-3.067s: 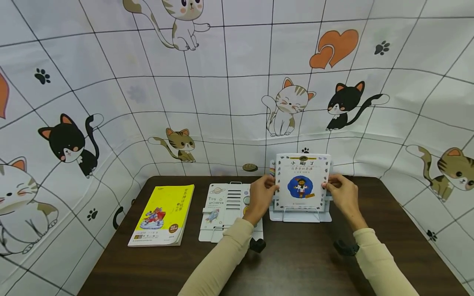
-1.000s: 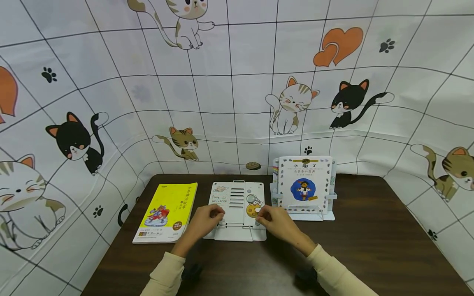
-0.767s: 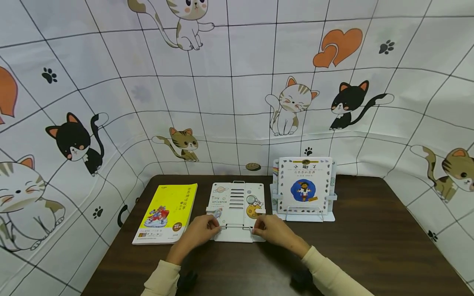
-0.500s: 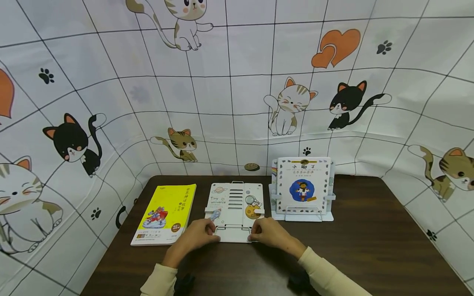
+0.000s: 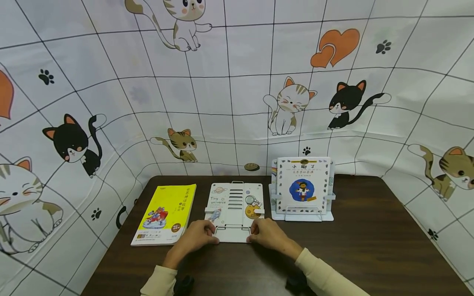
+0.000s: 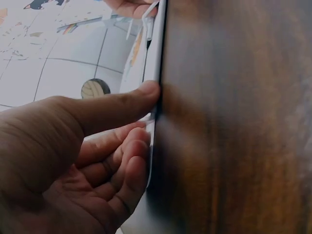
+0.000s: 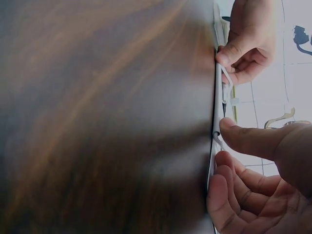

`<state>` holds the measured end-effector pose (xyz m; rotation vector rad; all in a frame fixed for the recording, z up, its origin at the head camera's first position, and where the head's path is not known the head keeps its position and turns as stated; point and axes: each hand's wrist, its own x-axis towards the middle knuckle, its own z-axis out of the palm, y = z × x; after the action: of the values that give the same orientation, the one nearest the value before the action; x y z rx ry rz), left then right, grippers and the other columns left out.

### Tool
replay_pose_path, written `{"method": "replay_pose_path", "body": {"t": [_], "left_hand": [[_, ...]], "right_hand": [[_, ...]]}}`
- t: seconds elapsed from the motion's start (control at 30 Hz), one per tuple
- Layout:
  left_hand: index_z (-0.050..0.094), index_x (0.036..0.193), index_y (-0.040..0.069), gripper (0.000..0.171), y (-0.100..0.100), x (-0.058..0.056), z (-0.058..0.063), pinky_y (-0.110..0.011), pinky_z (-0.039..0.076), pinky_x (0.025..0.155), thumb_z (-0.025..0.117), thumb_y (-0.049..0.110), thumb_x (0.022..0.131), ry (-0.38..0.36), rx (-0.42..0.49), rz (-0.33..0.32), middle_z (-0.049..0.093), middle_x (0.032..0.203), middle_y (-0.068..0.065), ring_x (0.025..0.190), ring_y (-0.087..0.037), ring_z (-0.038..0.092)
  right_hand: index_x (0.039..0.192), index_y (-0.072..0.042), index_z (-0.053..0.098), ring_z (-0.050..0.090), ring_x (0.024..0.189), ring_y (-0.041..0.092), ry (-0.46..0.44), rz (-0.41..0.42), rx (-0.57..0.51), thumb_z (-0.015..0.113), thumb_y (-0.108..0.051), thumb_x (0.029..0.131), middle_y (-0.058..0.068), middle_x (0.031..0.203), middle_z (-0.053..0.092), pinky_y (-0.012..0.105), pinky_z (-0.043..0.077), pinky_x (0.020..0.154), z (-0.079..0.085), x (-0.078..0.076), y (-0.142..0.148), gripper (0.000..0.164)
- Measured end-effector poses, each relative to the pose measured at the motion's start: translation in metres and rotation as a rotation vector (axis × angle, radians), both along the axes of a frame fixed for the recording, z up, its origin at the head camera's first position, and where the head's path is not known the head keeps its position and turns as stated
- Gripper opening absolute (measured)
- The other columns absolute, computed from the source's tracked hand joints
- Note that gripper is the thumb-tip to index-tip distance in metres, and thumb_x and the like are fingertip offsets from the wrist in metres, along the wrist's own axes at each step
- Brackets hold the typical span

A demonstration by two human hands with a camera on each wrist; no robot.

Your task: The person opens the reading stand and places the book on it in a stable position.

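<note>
A white book stand [image 5: 234,217] printed "Tiny universe" lies folded low on the table between two books. My left hand [image 5: 196,237] pinches its near edge on the left, by the wire page holder; the thumb [image 6: 146,90] presses that thin edge in the left wrist view. On the right of the same edge, my right hand [image 5: 269,234] pinches it too, thumb and bent fingers meeting the rim in the right wrist view. To the right, a white picture book [image 5: 303,174] leans upright on a second, pale stand [image 5: 328,216], touched by neither hand.
A thick yellow book [image 5: 166,211] lies flat at the left, close beside my left hand. The dark wooden table [image 5: 370,238] ends at a cat-patterned cloth wall [image 5: 248,102] behind and at both sides.
Both hands have left the picture book on the right stand and come left to the folded stand. They slid down to its near edge; over the last half second they barely moved.
</note>
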<state>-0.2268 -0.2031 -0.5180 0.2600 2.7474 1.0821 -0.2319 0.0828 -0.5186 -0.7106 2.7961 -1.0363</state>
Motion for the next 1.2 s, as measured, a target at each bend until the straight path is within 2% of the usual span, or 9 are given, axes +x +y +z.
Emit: {"method": "replay_pose_path", "body": {"t": [0.2, 0.47, 0.77, 1.0, 1.1, 1.2], "left_hand": [[0.073, 0.089, 0.008, 0.025, 0.0, 0.003, -0.004, -0.023, 0.045, 0.062, 0.094, 0.019, 0.08, 0.044, 0.042, 0.017, 0.064, 0.076, 0.002, 0.067, -0.012, 0.056], [0.071, 0.08, 0.013, 0.024, 0.0, 0.005, -0.008, -0.022, 0.043, 0.058, 0.094, 0.017, 0.08, 0.115, 0.06, 0.059, 0.063, 0.071, 0.005, 0.063, -0.01, 0.054], [0.071, 0.076, 0.015, 0.025, -0.001, 0.006, -0.014, -0.022, 0.043, 0.058, 0.095, 0.016, 0.079, 0.13, 0.073, 0.053, 0.063, 0.068, 0.007, 0.062, -0.01, 0.054], [0.071, 0.077, 0.015, 0.024, -0.002, 0.006, -0.014, -0.023, 0.043, 0.059, 0.095, 0.019, 0.08, 0.118, 0.076, 0.057, 0.063, 0.069, 0.007, 0.063, -0.011, 0.054], [0.071, 0.08, 0.015, 0.023, -0.004, 0.005, -0.014, -0.023, 0.045, 0.06, 0.094, 0.019, 0.081, 0.108, 0.08, 0.026, 0.064, 0.071, 0.006, 0.064, -0.011, 0.056], [0.072, 0.088, 0.01, 0.019, -0.012, 0.0, -0.01, -0.022, 0.049, 0.065, 0.091, 0.013, 0.085, 0.065, 0.126, -0.049, 0.068, 0.078, 0.003, 0.07, -0.012, 0.06]], "right_hand": [[0.08, -0.016, 0.066, 0.053, 0.065, 0.003, 0.011, -0.031, 0.014, 0.093, -0.022, 0.082, -0.009, 0.073, 0.067, 0.024, 0.043, 0.06, 0.001, 0.003, -0.002, 0.027], [0.076, -0.018, 0.064, 0.053, 0.065, 0.001, 0.04, -0.012, -0.01, 0.092, -0.017, 0.081, -0.01, 0.071, 0.067, 0.024, 0.044, 0.062, -0.001, 0.003, -0.002, 0.028], [0.075, -0.019, 0.062, 0.052, 0.065, -0.003, 0.095, 0.034, -0.031, 0.091, -0.014, 0.081, -0.011, 0.072, 0.067, 0.022, 0.045, 0.064, -0.005, 0.004, -0.002, 0.03], [0.075, -0.021, 0.062, 0.052, 0.065, -0.004, 0.101, 0.041, -0.036, 0.091, -0.013, 0.081, -0.012, 0.072, 0.066, 0.021, 0.045, 0.063, -0.002, 0.004, -0.002, 0.031], [0.077, -0.019, 0.062, 0.054, 0.066, -0.003, 0.076, 0.06, -0.047, 0.09, -0.011, 0.083, -0.01, 0.074, 0.069, 0.021, 0.046, 0.063, 0.002, 0.004, 0.0, 0.029], [0.082, -0.015, 0.065, 0.057, 0.068, -0.002, 0.016, 0.09, -0.077, 0.087, -0.01, 0.087, -0.006, 0.078, 0.072, 0.021, 0.047, 0.062, 0.007, 0.001, 0.005, 0.023]]}}
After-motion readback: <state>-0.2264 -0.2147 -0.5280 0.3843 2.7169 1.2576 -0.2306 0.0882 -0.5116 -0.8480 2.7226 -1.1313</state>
